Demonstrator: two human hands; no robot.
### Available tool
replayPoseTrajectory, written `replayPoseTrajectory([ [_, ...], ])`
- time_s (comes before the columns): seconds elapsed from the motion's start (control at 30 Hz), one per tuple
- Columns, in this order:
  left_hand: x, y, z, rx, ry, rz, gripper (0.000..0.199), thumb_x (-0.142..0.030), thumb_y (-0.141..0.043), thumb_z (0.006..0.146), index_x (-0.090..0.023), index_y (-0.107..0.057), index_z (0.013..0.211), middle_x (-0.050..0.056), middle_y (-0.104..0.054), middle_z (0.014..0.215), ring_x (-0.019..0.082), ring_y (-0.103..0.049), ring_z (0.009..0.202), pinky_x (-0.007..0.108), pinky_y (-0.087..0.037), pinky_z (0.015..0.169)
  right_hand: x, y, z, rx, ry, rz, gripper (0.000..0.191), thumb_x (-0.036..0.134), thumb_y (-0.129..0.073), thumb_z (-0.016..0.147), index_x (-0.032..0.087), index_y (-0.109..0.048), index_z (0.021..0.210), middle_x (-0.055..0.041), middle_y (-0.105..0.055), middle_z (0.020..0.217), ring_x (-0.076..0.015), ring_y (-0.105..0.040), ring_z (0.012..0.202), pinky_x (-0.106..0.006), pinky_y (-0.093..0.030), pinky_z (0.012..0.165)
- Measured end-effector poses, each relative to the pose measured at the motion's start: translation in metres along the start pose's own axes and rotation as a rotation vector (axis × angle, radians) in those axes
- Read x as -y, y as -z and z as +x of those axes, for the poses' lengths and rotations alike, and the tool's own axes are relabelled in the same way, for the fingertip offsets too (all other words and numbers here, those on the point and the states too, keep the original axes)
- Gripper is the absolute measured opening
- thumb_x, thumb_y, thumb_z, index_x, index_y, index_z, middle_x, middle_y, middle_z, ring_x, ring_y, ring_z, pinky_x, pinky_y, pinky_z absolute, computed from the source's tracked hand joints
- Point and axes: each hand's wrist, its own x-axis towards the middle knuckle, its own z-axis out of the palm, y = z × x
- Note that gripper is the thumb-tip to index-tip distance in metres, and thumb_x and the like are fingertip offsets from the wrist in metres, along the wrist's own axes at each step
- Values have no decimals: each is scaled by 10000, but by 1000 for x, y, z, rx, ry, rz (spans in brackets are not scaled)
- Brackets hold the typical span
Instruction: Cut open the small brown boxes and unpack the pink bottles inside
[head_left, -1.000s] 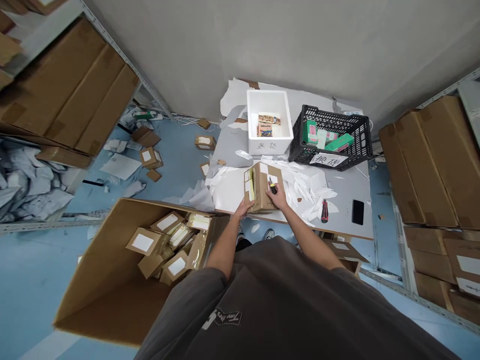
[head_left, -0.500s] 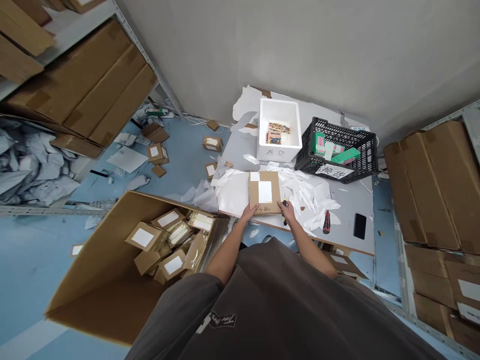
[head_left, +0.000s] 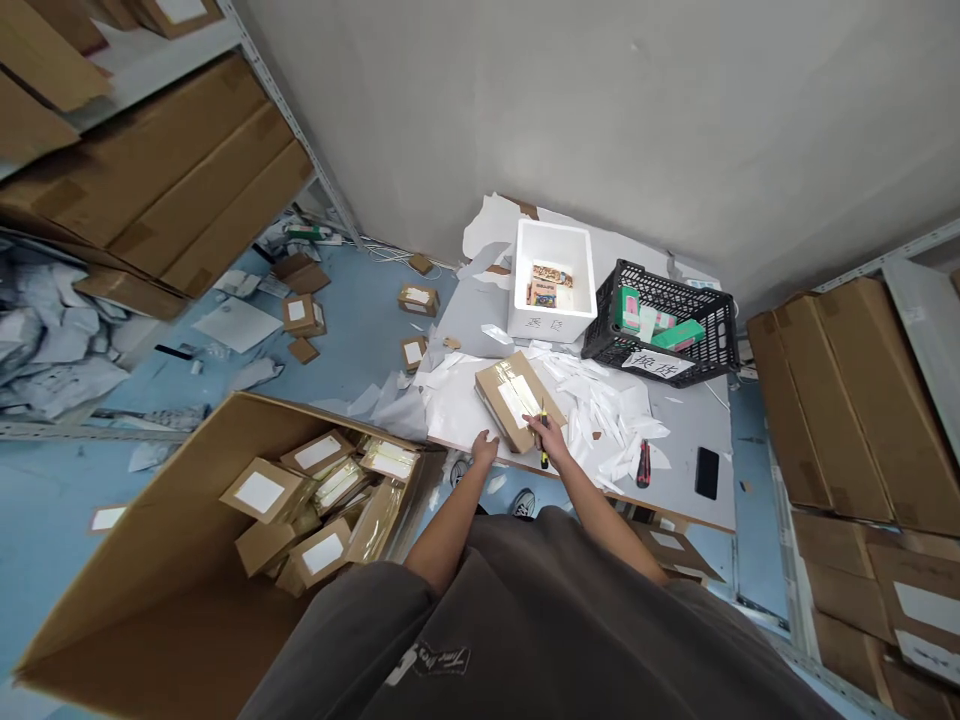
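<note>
A small cardboard parcel (head_left: 517, 402) with a white label and clear tape lies tilted at an angle on the white paper covering the table (head_left: 675, 440). My right hand (head_left: 550, 436) rests at its lower right edge, gripping a yellow-and-black utility knife (head_left: 543, 445) with the blade near the cardboard. My left hand (head_left: 485, 448) is open and holds nothing. It sits just below the parcel's lower corner, apparently not touching it.
Behind the parcel stand a white foam box (head_left: 551, 280) and a black plastic crate (head_left: 664, 320), both holding packages. Paper scraps (head_left: 600, 425), a phone (head_left: 706, 472) and a red-handled tool (head_left: 643, 464) lie on the table. A large carton of parcels (head_left: 225, 560) stands to the left.
The parcel has been turned on the table and now lies at an angle. My left hand has let go and moved off it. My right hand still holds the knife.
</note>
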Motion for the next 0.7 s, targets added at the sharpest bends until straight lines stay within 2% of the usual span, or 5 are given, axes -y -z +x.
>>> replayPoseTrajectory([
  [0.13, -37, 47, 19, -169, -256, 165, 563, -388, -558, 1055, -186, -567, 1580, 167, -581, 1648, 300, -560, 1529, 453, -413, 1311, -1, 8, 7, 56, -55, 68, 599, 731, -784, 823, 247, -619, 1134, 11, -734, 808, -142, -589, 508, -294, -543, 546],
  [0.27, -93, 58, 35, -8, -623, 683, 949, -542, -783, 919, -186, -412, 1716, 160, -273, 1849, 357, -238, 1718, 476, -306, 1373, 23, 9, 30, 119, -76, -88, 506, 701, -726, 927, 243, -590, 1094, 63, -610, 587, -184, -631, 492, -288, -547, 509],
  [0.4, -118, 44, 39, 146, -539, 972, 1402, -581, -963, 725, -142, -173, 1797, 217, -24, 1879, 415, 12, 1746, 564, -226, 1380, 58, -13, 64, 153, -21, -332, 347, 586, -642, 1041, 262, -527, 1090, 78, -607, 542, -200, -638, 466, -273, -526, 504],
  [0.53, -111, 37, 42, 156, -520, 956, 1433, -585, -971, 717, -196, -130, 1811, 195, 34, 1881, 416, 94, 1740, 615, -177, 1378, 92, -44, 95, 122, 6, -694, 272, 505, -603, 1106, 233, -621, 1108, 15, -700, 660, -200, -682, 537, -272, -534, 599],
  [0.7, -104, 37, 49, 169, -521, 873, 1432, -642, -958, 705, -249, -141, 1814, 170, 34, 1885, 437, 127, 1731, 672, -144, 1366, 110, -69, 116, 77, -71, -1128, 324, 444, -604, 1121, 157, -708, 1230, -157, -816, 1055, -269, -796, 915, -297, -558, 841],
])
